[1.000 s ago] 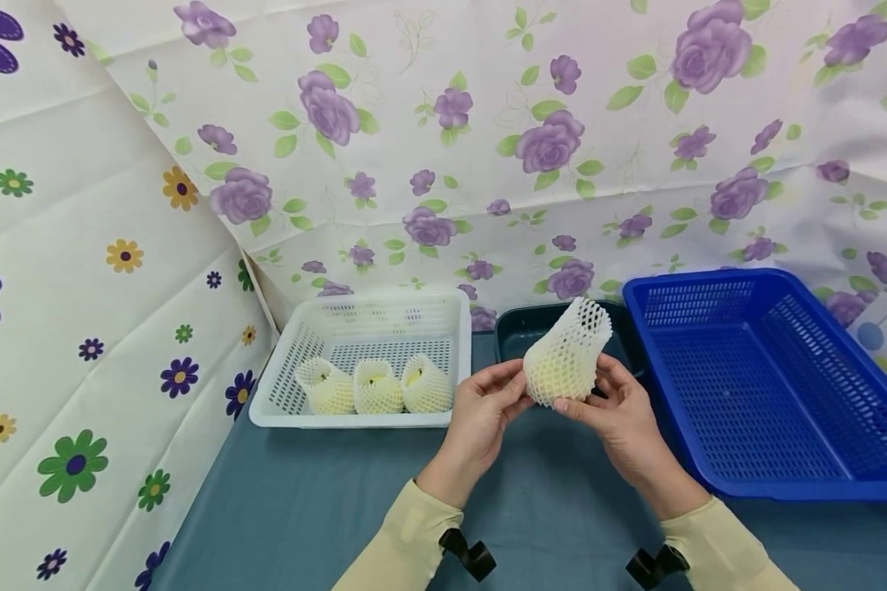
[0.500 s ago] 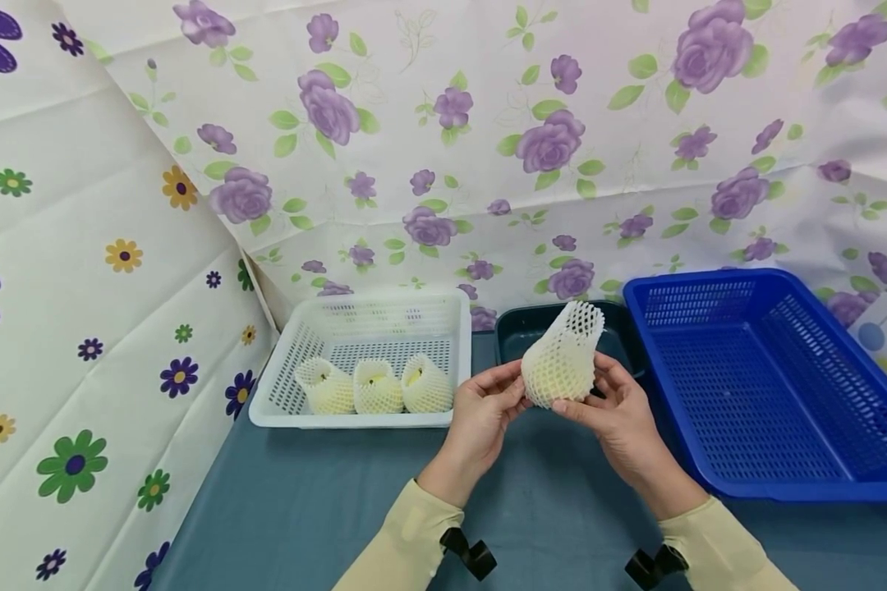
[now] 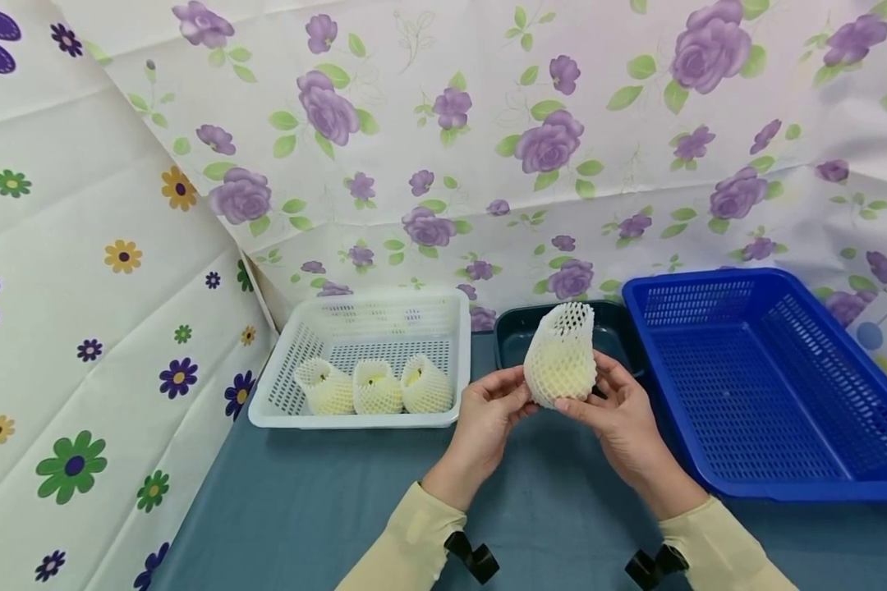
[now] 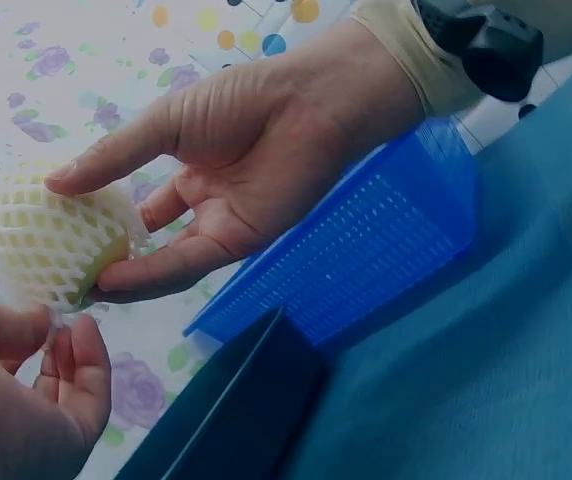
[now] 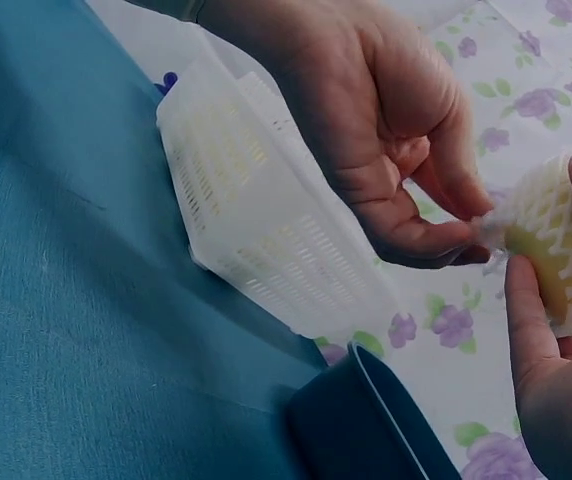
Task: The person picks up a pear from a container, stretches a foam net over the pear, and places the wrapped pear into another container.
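Observation:
A round, pale yellow-green fruit (image 5: pixel 538 268) sits inside a white foam net (image 3: pixel 559 357) held up in front of me, the net's loose end rising above it. My right hand (image 3: pixel 621 402) grips the netted fruit, thumb across the near side and fingers behind. With thumb and fingertips my left hand (image 3: pixel 485 423) pinches the net's edge at the fruit's lower left; the pinch shows up close in the right wrist view. Several fingers of both hands are hidden behind the fruit. Three similar fruits (image 3: pixel 378 390) in foam nets lie along the front of a white basket (image 3: pixel 358 421).
At the right stands a large blue basket (image 3: pixel 746 394). A dark green tray (image 3: pixel 513 328) sits behind the hands, between the two baskets. Blue-green cloth (image 3: pixel 340 509) covers the table, and a flowered sheet (image 3: pixel 443 180) hangs behind.
The net's loose top has swung from leaning right to nearly upright and looks shorter. My left hand has shifted slightly right; the right hand has stayed nearly still.

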Demonstrator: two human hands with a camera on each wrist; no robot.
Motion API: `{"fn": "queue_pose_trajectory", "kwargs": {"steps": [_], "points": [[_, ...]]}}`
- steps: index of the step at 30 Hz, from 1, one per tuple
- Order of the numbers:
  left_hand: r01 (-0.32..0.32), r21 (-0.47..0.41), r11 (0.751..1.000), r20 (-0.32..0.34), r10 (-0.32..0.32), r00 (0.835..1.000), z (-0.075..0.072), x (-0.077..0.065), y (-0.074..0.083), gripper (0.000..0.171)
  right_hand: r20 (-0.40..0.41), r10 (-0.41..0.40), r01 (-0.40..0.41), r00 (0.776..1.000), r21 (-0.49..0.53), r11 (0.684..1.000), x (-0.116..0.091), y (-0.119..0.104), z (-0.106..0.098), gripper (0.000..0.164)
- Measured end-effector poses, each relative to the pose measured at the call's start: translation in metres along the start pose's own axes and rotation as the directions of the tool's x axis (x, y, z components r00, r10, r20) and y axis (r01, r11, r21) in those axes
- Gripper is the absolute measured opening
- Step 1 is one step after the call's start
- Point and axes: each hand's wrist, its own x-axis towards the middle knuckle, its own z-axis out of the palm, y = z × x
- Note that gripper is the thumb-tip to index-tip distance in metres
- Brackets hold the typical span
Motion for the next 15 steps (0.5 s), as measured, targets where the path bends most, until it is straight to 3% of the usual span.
{"fn": "queue_pose_trajectory", "kwargs": {"steps": [3, 7, 11, 15], "points": [[-0.093, 0.065, 0.994, -0.003, 0.093, 0.996, 0.000, -0.001, 0.000, 0.027, -0.004, -0.008, 0.008, 1.000, 0.009, 1.000, 0.000, -0.001, 0.000, 0.074], [-0.230, 0.088, 0.969, 0.068, 0.224, 0.972, 0.000, -0.005, 0.003, 0.032, -0.018, -0.023, 0.023, 1.000, -0.024, 0.999, 0.001, -0.002, 0.002, 0.074], [-0.263, 0.112, 0.958, 0.172, 0.242, 0.955, 0.005, -0.008, 0.007, 0.047, -0.080, -0.052, 0.042, 0.995, -0.122, 0.992, 0.002, -0.001, 0.004, 0.073], [-0.227, 0.135, 0.964, 0.190, 0.200, 0.961, 0.012, -0.011, 0.011, 0.059, -0.156, -0.099, 0.057, 0.983, -0.257, 0.965, 0.001, 0.001, 0.006, 0.071]]}}
